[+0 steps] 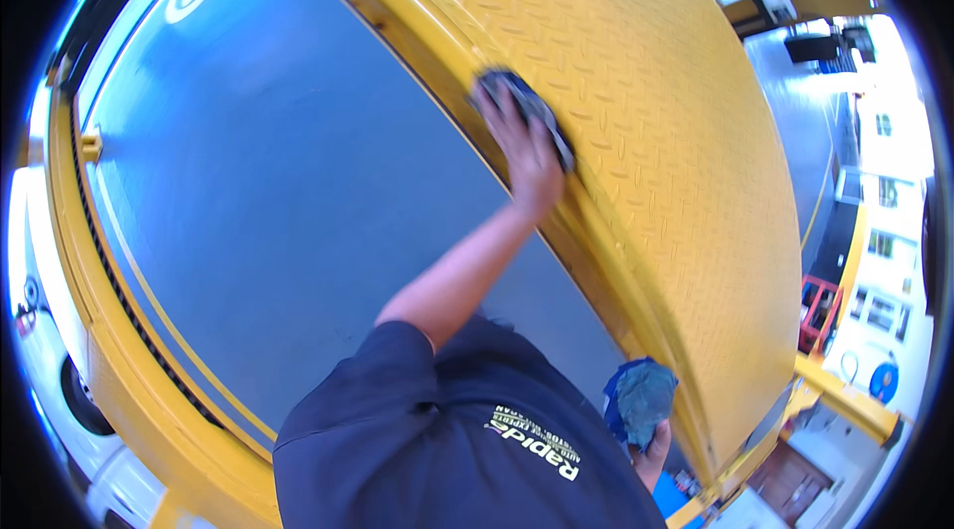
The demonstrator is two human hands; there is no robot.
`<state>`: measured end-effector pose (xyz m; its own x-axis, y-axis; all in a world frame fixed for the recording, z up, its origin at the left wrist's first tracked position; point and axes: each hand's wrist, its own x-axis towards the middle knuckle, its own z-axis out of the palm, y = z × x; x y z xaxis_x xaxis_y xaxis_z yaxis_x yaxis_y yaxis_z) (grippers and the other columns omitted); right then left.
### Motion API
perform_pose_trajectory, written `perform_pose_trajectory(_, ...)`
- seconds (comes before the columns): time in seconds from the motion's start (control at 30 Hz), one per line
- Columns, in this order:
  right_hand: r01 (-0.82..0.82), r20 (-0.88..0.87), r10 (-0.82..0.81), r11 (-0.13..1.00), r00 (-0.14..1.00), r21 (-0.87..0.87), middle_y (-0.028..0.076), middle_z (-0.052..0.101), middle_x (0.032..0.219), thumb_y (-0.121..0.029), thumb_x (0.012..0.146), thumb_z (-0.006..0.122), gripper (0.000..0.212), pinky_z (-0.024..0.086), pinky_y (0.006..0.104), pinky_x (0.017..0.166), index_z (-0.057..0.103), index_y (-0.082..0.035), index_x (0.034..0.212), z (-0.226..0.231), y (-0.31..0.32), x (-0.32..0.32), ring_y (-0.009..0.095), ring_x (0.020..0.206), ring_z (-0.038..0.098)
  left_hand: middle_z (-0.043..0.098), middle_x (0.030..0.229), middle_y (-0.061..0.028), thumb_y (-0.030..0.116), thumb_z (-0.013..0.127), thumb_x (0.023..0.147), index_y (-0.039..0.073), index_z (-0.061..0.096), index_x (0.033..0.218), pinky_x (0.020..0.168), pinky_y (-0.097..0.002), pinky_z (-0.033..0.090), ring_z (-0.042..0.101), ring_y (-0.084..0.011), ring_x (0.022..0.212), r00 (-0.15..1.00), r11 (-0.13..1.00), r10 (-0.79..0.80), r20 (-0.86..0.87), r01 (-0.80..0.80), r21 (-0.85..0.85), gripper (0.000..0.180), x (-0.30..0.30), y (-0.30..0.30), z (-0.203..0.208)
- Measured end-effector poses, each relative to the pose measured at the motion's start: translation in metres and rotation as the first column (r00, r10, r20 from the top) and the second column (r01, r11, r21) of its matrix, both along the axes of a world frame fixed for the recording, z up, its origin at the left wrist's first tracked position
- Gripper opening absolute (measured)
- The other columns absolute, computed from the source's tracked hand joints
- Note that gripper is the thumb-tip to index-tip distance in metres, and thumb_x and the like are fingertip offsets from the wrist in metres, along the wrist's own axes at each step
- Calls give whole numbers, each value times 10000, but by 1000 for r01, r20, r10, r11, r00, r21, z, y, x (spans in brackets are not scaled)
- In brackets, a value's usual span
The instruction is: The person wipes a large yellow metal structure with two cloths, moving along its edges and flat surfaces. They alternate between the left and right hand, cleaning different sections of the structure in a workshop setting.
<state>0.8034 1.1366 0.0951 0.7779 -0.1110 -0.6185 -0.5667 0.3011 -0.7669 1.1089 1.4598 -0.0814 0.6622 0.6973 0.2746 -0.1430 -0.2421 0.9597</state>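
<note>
My left hand [523,151] presses a dark cloth [545,122] against the raised yellow edge of a steel tread-plate platform [636,132], its fingers laid over the cloth. Both the hand and the cloth are slightly blurred. Lower right, beside the same edge, my right hand [653,452] grips a bunched blue and grey-green cloth [641,402]. Part of that hand is hidden behind the cloth. My left arm reaches out across the blue floor, and my dark shirt fills the bottom of the view.
Blue painted floor [298,151] lies left of the platform. Another yellow beam [129,370] with a dark chain-like strip curves along the left, with a white car [94,430] beyond. At the far right stand a red frame [819,313] and a blue reel [883,382].
</note>
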Motion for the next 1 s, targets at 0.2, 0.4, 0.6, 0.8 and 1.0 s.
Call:
perform_pose_trajectory(0.2, 27, -33, -27, 1000, 999, 15, 183, 479, 1497, -514, 781, 794, 1020, 383, 461, 1172, 338, 2, 1533, -16, -25, -8, 328, 1362, 502, 89, 1659, -269, 413, 311, 1076, 24, 221, 1585, 1254, -467, 75, 76, -420, 1541, 992, 992, 120, 44, -122, 33, 647, 111, 168, -36)
perform_pose_trajectory(0.4, -156, 120, 155, 988, 981, 5, 180, 460, 1521, -507, 811, 772, 993, 367, 465, 1183, 326, -10, 1546, -18, -53, 39, 329, 1381, 483, 224, 1644, -235, 345, 363, 1083, -30, 289, 1557, 1263, -379, 140, 202, -338, 1532, 950, 934, 313, -16, -304, 190, 608, 166, 238, -43)
perform_pose_trajectory(0.6, -85, 77, 85, 996, 993, 1, 188, 488, 1487, -509, 761, 813, 1037, 391, 465, 1167, 346, 19, 1521, -20, -20, 28, 329, 1356, 508, -14, 1679, -246, 392, 336, 1070, -10, 124, 1603, 1248, -528, 8, -44, -452, 1545, 994, 995, -88, -72, 91, 37, 701, -24, -28, 22)
perform_pose_trajectory(0.8, 65, 26, -65, 998, 998, 10, 193, 525, 1453, -481, 754, 816, 996, 398, 475, 1162, 387, 24, 1497, -6, 3, -3, 333, 1334, 532, 58, 1656, -302, 392, 346, 1045, -78, 120, 1578, 1244, -549, 28, 6, -501, 1527, 997, 976, -73, 6, 70, 208, 746, 11, 32, -1)
perform_pose_trajectory(1.0, 125, -32, -123, 991, 992, 51, 188, 535, 1441, -484, 740, 832, 1001, 412, 473, 1152, 400, 17, 1490, -18, -9, -18, 326, 1326, 540, 161, 1640, -282, 464, 327, 1072, -52, 169, 1573, 1257, -456, 87, 93, -422, 1534, 998, 992, 3, 57, -10, 127, 736, 162, 272, -13)
